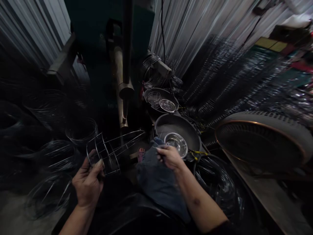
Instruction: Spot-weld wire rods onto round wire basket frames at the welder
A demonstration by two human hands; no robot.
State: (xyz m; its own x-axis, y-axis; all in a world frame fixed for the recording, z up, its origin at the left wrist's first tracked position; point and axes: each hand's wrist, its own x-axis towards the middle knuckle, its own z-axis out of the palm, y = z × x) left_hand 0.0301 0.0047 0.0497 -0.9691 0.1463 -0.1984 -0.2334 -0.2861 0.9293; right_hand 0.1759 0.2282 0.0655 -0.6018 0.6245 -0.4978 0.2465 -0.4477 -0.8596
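My left hand is closed round one end of a wire frame, made of bent shiny rods with hoops and a long narrow end reaching right. Beside a steel bowl, my right hand pinches a short thin piece of wire. The bowl holds small thin metal pieces and sits in a large dark round pan. Dark blue cloth lies over my leg below the right hand. An upright machine with a dark rod stands in front of me.
Behind the pan, a second round pan holds another small bowl and some wire pieces. Wire coils stand at the left, and a bundle of black wire lies at the right. A large round fan-like cover juts in from the right.
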